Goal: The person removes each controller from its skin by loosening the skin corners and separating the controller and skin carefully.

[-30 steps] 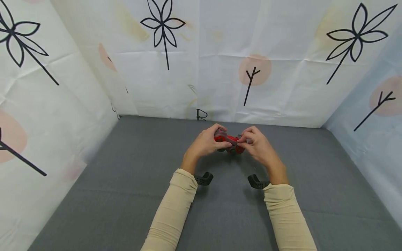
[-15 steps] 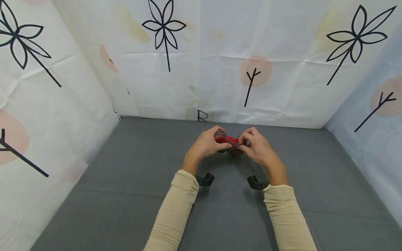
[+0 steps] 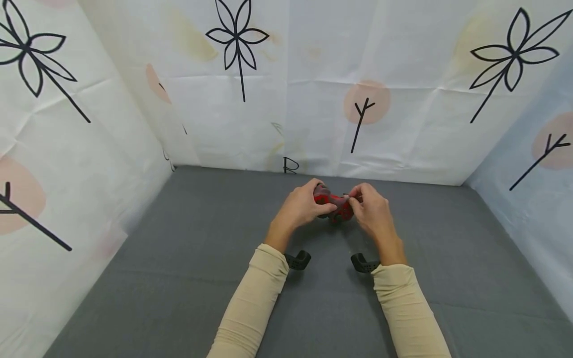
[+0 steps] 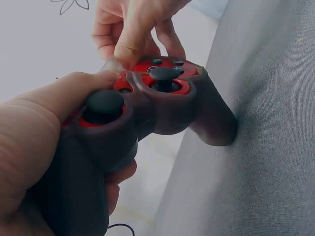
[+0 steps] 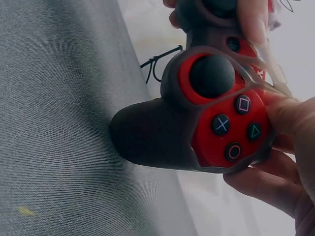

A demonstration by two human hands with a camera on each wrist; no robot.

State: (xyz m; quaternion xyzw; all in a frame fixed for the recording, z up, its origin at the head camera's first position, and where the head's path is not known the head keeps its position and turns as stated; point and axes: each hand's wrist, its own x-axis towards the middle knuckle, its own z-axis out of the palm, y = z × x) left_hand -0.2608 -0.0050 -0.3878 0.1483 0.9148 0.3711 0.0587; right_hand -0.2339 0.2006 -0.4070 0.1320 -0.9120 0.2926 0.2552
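Note:
A red game controller point(image 3: 343, 213) with black sticks and buttons is held between both hands just above the table. A smoky translucent cover, seemingly silicone, point(image 5: 147, 132) wraps its handles and stick mounts. My left hand point(image 3: 296, 205) grips the controller's left end, thumb across the top face near the left stick point(image 4: 105, 104). With thumb and fingers, my right hand point(image 3: 375, 206) pinches a stretched strip of the cover at the far right edge, beside the face buttons point(image 5: 236, 129). The right handle's end appears to touch the table; the underside is hidden.
The grey cloth-covered table point(image 3: 188, 298) spreads around the hands. Behind and at both sides rise white fabric walls point(image 3: 313, 114) printed with flowers and trees. Black wrist-worn mounts point(image 3: 299, 260) sit below each hand.
My right hand has shifted its pinch on the cover's strip, and more of the controller's red right side shows. The left hand keeps its grip; the head view has shifted slightly.

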